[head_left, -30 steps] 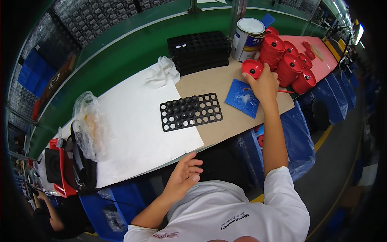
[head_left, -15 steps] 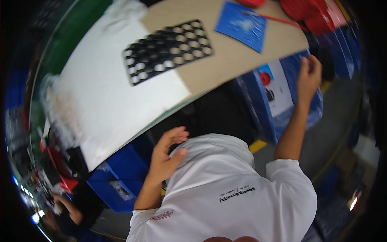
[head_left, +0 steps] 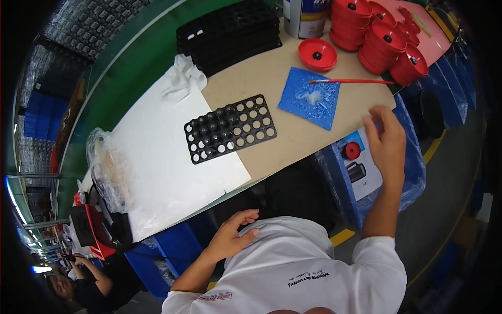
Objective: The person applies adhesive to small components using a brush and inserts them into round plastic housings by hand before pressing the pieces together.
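The left hand (head_left: 234,239), fingers loosely bent, is positioned at 6 o'clock by the white fabric shirt (head_left: 285,248). The right hand (head_left: 387,140), thumb and fingers narrowly parted, is at 3 o'clock over the blue plastic-lined bin (head_left: 412,180). At 2 o'clock, the slender red-handled paintbrush (head_left: 361,81) lies partly on the square blue sheet (head_left: 311,104).

Before me, left of centre, a tray (head_left: 252,132) lies on the worktop (head_left: 293,146); right of it, a brush (head_left: 361,81) crosses a sheet (head_left: 306,116); bowls (head_left: 384,49) stand upper right.
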A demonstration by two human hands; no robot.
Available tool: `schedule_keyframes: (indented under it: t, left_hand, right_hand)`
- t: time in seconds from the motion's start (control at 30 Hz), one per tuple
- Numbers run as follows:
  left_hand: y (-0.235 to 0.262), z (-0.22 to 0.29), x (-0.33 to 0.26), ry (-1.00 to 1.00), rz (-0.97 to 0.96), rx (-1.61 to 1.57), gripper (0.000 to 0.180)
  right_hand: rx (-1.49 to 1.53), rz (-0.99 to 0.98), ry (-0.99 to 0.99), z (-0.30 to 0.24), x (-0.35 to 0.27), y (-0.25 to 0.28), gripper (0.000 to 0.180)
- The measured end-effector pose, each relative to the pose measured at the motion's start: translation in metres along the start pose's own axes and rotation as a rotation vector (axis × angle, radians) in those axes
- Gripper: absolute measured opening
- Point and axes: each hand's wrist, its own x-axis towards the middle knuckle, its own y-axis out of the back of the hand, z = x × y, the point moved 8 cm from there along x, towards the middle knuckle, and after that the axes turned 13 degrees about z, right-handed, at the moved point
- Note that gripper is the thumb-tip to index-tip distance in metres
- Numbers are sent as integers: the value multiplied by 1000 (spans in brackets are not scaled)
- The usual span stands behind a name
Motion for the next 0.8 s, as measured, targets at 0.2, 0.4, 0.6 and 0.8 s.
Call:
schedule_keyframes:
  t: [0.2,0.4,0.6,0.8]
  left_hand:
    - [-4,22,3,-94,14,15,49]
    - [-4,16,-12,-150,17,-71,47]
    - [-12,20,-15,-299,19,-112,50]
    - [21,39,-16,-200,52,-626,73]
  right_hand:
    - [-169,78,488,-84,69,-86,74]
    - [-319,-215,365,-76,94,-136,83]
    - [-381,26,438,-39,114,-112,75]
    - [740,-245,250,-125,-8,-68,77]
